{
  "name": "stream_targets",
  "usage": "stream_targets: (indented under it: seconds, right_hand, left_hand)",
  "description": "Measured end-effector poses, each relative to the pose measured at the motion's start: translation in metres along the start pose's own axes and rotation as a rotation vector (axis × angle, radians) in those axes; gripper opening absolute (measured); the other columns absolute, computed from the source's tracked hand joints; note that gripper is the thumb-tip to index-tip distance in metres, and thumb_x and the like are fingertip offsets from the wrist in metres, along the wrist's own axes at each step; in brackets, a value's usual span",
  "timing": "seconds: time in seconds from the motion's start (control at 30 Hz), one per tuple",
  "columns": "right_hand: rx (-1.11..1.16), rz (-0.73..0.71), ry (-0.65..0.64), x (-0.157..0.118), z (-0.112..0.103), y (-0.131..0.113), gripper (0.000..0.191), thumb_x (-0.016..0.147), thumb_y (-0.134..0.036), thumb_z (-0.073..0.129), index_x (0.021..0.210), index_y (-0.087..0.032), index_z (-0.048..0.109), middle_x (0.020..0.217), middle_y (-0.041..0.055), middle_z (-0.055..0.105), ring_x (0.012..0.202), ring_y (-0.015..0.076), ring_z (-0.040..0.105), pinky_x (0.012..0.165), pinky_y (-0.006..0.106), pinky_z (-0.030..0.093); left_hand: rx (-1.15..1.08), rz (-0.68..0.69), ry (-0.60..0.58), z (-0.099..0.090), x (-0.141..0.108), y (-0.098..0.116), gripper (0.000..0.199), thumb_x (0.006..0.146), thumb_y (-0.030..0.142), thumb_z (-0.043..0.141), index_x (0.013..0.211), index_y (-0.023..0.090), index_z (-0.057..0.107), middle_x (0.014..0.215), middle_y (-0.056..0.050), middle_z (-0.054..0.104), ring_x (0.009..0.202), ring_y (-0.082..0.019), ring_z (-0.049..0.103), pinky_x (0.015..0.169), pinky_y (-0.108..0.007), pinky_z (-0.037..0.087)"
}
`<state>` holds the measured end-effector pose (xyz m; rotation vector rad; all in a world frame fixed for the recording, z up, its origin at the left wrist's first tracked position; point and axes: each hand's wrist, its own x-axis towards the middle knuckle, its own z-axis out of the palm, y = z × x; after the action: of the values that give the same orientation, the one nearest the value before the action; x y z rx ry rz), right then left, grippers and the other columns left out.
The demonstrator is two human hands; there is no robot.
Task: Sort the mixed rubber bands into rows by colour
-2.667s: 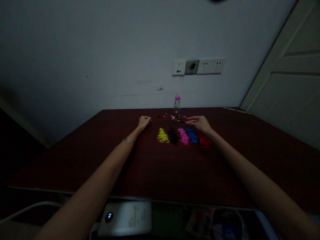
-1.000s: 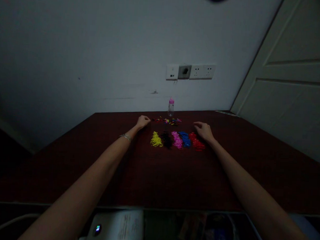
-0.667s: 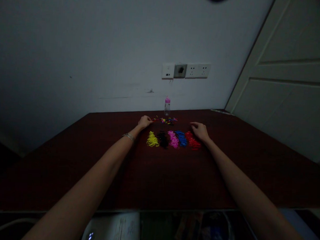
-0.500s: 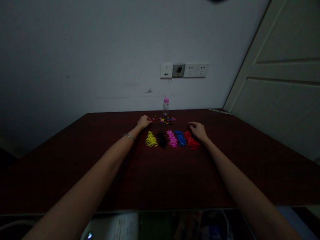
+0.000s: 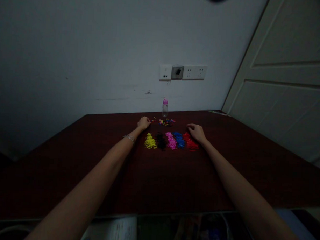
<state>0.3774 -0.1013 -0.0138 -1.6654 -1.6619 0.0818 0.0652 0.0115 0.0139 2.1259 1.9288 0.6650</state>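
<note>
My left hand (image 5: pixel 143 123) rests on the table at the left end of a small mixed-colour heap of rubber bands (image 5: pixel 165 122). Its fingers are pinched together at the heap's edge; whatever they hold is too small and dark to make out. My right hand (image 5: pixel 197 132) lies beyond the red rubber bands (image 5: pixel 190 142), its fingers stretched loosely to the left with nothing visible in them. Left of the red pile lie blue rubber bands (image 5: pixel 179 139), pink rubber bands (image 5: pixel 171 141), black rubber bands (image 5: pixel 161 141) and yellow rubber bands (image 5: pixel 150 141), in a row of separate piles.
A clear bottle with a pink cap (image 5: pixel 165 108) stands behind the mixed heap, near the wall. Sockets (image 5: pixel 194 72) are on the wall above the dark red table (image 5: pixel 168 183). A pale door (image 5: pixel 287 89) stands at the right. Stored items show beneath the table's front edge.
The whole view has shifted slightly, with the table a little lower. My left fingers look drawn in closer at the mixed heap; my right hand stays by the red pile.
</note>
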Motion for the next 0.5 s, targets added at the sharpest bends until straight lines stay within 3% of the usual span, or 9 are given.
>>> stream_targets:
  seconds: [0.3,0.5]
  right_hand:
    - [-0.002,-0.004,-0.016,-0.0013,-0.0022,-0.0031,0.031,0.081,-0.018,0.046,0.102,-0.015,0.068,0.104,0.008,0.069,0.098,0.0194,0.062,0.09,0.03,0.044]
    - [-0.013,0.011,-0.028,-0.0015,-0.0025,-0.0037,0.031,0.081,-0.019,0.046,0.102,-0.016,0.068,0.102,0.0076,0.069,0.096,0.0196,0.063,0.089,0.029,0.045]
  left_hand:
    - [0.02,0.009,0.006,0.0,-0.0003,0.0018,0.024,0.078,0.038,0.059,0.095,0.025,0.07,0.103,-0.006,0.067,0.094,-0.019,0.06,0.078,-0.025,0.045]
    - [0.036,0.021,0.025,0.0038,-0.0001,0.0048,0.021,0.077,0.033,0.058,0.091,0.024,0.071,0.1,-0.007,0.068,0.092,-0.019,0.06,0.076,-0.025,0.045]
